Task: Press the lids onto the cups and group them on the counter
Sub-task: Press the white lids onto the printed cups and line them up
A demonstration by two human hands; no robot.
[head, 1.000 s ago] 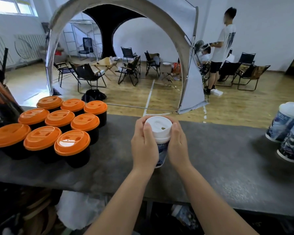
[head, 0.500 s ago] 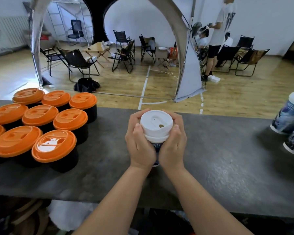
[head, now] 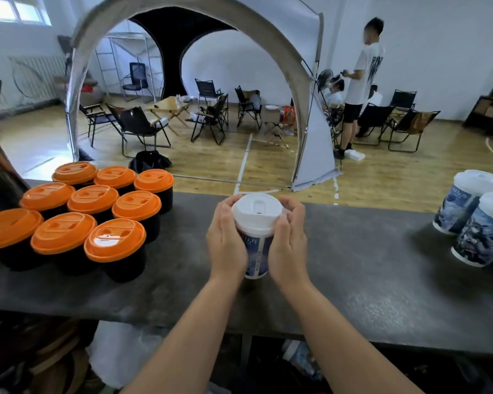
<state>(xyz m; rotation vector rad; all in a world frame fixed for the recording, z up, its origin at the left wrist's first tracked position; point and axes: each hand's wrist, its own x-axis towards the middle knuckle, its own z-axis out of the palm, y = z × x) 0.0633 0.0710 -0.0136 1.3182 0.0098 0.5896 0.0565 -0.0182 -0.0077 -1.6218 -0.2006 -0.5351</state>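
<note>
While both hands, left hand [head: 227, 243] and right hand [head: 288, 243], grip the cup [head: 256, 248] mid-surface [head: 367, 280], orange-lidded cups [head: 80, 211] sit at 9 o'clock.

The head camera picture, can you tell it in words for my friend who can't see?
Two hands, left hand and right hand, grip a white-lidded printed cup over a dark counter, fingers curled round the white lid. Nine black cups with orange lids cluster at left; more printed cups stand at right.
</note>
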